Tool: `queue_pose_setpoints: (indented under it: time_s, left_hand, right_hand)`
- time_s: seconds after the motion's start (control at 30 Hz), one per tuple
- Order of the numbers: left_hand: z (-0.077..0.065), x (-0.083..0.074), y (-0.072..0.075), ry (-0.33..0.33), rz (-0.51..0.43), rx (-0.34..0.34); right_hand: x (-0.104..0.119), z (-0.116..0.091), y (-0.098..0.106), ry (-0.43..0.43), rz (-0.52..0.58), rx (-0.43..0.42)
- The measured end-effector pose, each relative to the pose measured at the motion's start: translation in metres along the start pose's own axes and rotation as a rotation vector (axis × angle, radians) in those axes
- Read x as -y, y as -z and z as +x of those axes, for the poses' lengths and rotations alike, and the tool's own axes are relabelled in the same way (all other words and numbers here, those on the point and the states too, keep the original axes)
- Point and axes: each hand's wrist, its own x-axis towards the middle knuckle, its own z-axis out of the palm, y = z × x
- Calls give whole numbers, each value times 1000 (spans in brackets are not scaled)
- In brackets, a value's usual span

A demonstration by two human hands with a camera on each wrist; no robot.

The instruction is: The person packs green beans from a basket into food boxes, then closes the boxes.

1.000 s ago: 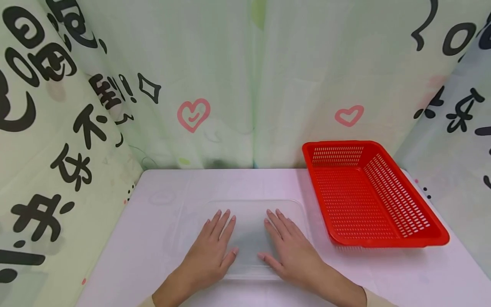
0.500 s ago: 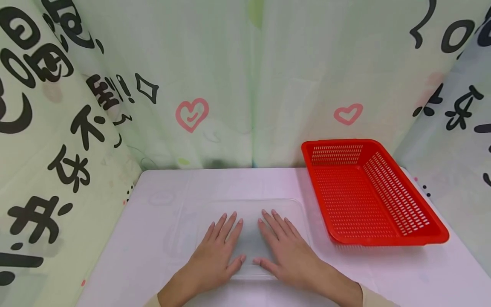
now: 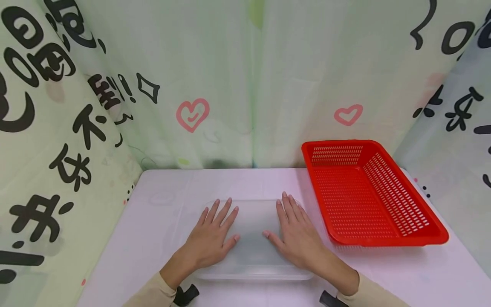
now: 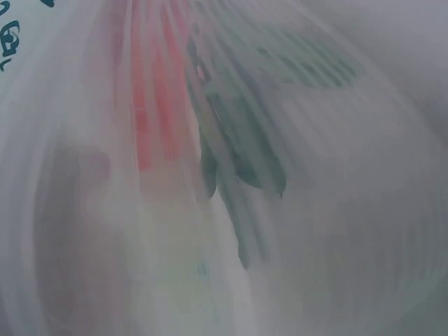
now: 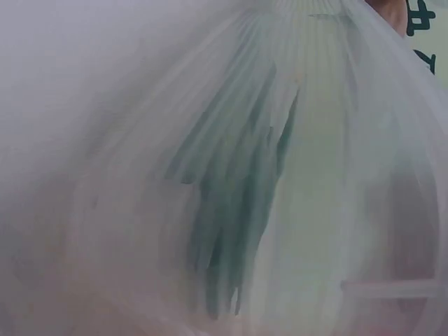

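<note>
A translucent, whitish plastic box or lid [image 3: 251, 253], rectangular with rounded corners, lies on the white table in the head view. My left hand [image 3: 211, 241] rests over its left part, fingers straight and spread. Over the right part is my right hand [image 3: 299, 234], its fingers straight and the thumb held out toward the middle. Neither hand grips anything. Both wrist views are filled by ribbed, translucent plastic [image 4: 336, 189] with blurred red and green shapes showing in it. I cannot tell from them what lies beneath.
To the right, a red perforated plastic basket [image 3: 354, 200] stands on the table [image 3: 165, 221], nothing seen inside. Pale curtains [image 3: 276, 76] with black lettering and pink hearts enclose the back and sides. Black wrist mounts [image 3: 186, 295] show below the sleeves.
Both hands first drew slightly together, then slid apart and forward over the translucent plastic. More of its front edge and the black wrist mounts now show. The basket has stayed put.
</note>
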Motion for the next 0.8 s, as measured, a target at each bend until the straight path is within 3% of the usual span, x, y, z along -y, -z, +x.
queue_pose_setpoints:
  time_s: [0.17,0.27,0.37,0.5,0.63,0.8]
  left_hand:
    - [-1,-9,-2,5,-49,11]
    - [-4,-20,-4,-20,-72,37]
    - [-6,-28,-8,-40,-43,44]
    - [-8,-32,-13,-38,6,19]
    - [-8,-31,-14,-36,1,1]
    - [-6,-28,-4,-79,-30,-69]
  right_hand:
    - [8,-3,5,4,51,58]
    - [16,-9,5,59,91,110]
    - [21,-16,2,123,74,103]
    - [23,-19,-2,151,11,54]
    - [23,-18,-2,141,23,69]
    - [20,-15,10,134,50,72]
